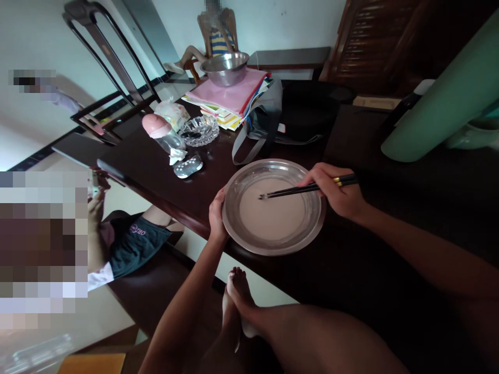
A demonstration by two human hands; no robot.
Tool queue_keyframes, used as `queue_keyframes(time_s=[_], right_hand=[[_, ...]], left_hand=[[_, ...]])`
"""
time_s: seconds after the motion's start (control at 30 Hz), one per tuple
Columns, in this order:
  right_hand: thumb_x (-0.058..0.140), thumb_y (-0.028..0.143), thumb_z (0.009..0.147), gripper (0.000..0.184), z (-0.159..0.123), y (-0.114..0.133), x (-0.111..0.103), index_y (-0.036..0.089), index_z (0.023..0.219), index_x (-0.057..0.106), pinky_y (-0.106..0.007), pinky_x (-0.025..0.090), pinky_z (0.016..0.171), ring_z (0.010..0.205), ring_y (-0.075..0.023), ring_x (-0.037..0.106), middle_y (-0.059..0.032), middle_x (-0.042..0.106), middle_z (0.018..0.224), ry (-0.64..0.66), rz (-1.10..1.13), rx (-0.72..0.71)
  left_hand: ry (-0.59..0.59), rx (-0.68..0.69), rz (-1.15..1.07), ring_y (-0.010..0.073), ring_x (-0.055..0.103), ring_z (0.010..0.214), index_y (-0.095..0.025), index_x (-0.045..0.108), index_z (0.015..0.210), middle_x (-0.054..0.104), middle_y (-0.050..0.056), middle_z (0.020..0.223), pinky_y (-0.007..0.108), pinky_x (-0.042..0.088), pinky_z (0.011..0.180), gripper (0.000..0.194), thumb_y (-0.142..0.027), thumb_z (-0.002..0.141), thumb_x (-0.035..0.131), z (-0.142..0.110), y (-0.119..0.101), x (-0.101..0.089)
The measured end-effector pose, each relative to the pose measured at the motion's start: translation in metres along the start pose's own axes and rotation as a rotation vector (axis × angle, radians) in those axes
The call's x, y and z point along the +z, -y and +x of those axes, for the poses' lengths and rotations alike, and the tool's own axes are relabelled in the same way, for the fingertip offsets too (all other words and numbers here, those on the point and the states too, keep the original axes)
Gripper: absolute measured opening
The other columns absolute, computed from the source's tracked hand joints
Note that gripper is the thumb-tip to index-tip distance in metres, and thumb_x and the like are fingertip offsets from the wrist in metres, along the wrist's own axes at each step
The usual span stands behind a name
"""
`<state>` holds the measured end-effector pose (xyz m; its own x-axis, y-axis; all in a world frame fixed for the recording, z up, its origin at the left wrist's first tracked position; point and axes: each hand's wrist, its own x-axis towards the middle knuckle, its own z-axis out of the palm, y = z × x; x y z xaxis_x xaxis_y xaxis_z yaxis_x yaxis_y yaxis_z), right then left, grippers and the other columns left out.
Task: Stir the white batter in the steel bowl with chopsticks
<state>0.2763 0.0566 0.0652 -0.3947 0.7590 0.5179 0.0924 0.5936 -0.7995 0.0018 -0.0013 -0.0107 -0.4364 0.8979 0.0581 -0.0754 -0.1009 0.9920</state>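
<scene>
A metal basin (234, 228) sits at the edge of the dark table, with a pale, milky liquid (273, 215) inside. My left hand (218, 214) grips the basin's left rim, fingers curled around its outer side. In my right hand (337, 191) is a pair of black chopsticks (286, 191) with gold bands. Their tips point left over the liquid and look wet or coated; whether they touch the surface I cannot tell. The right hand is above the basin's right rim.
Behind the basin lie a grey bag (265, 122), stacked folders (230, 93) under another metal bowl (226, 72), a glass ashtray (202, 130), a pink-capped bottle (158, 127) and a grey clog-shaped object (188, 167). A green cylinder (432, 104) stands right. People sit left and at the back.
</scene>
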Motion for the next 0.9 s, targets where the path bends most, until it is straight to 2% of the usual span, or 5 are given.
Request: queue_keyframes(time_s=[0.27, 0.43, 0.6, 0.77, 0.9], right_hand=[[0.048, 0.036, 0.102, 0.036, -0.0014, 0.0002, 0.0014, 0.023, 0.080, 0.073, -0.029, 0.045, 0.057, 0.057, -0.0108, 0.056, -0.0007, 0.070, 0.075, 0.137, -0.008, -0.059], [0.046, 0.034, 0.103, 0.041, -0.0001, 0.0012, -0.0006, 0.022, 0.073, 0.072, -0.029, 0.046, 0.060, 0.061, -0.0116, 0.059, -0.0017, 0.067, 0.069, -0.023, -0.003, -0.064], [0.048, 0.037, 0.101, 0.037, 0.0002, 0.0020, 0.0009, 0.022, 0.078, 0.073, -0.028, 0.044, 0.055, 0.057, -0.0108, 0.057, -0.0007, 0.070, 0.073, 0.117, -0.007, -0.072], [0.048, 0.034, 0.102, 0.041, -0.0001, -0.0004, -0.0005, 0.022, 0.071, 0.072, -0.028, 0.041, 0.054, 0.053, -0.0094, 0.051, 0.0003, 0.066, 0.068, -0.043, 0.001, -0.038], [0.047, 0.036, 0.102, 0.039, -0.0013, -0.0019, 0.0006, 0.023, 0.076, 0.073, -0.028, 0.040, 0.053, 0.054, -0.0097, 0.052, 0.0002, 0.068, 0.070, 0.071, 0.032, -0.034]], left_hand=[[0.002, -0.004, 0.016, 0.0271, 0.066, 0.114, -0.020, 0.074, 0.105, 0.075, 0.005, 0.113, 0.036, 0.050, 0.100, 0.041, -0.047, 0.082, 0.053, -0.0001, -0.0011, 0.0005], [0.011, 0.001, -0.007, 0.0274, 0.067, 0.112, -0.020, 0.074, 0.104, 0.076, 0.005, 0.112, 0.037, 0.050, 0.100, 0.040, -0.046, 0.082, 0.054, 0.0004, -0.0003, 0.0006], [0.022, -0.011, -0.014, 0.0266, 0.066, 0.114, -0.022, 0.074, 0.105, 0.075, 0.004, 0.114, 0.036, 0.049, 0.101, 0.039, -0.046, 0.083, 0.053, 0.0004, -0.0008, 0.0010], [0.000, -0.005, -0.017, 0.0271, 0.067, 0.113, -0.020, 0.075, 0.104, 0.076, 0.005, 0.113, 0.036, 0.050, 0.100, 0.039, -0.046, 0.081, 0.055, 0.0006, -0.0003, 0.0011], [0.001, -0.004, -0.008, 0.0269, 0.067, 0.112, -0.020, 0.075, 0.105, 0.076, 0.005, 0.113, 0.036, 0.050, 0.100, 0.040, -0.046, 0.082, 0.054, -0.0009, -0.0023, 0.0021]])
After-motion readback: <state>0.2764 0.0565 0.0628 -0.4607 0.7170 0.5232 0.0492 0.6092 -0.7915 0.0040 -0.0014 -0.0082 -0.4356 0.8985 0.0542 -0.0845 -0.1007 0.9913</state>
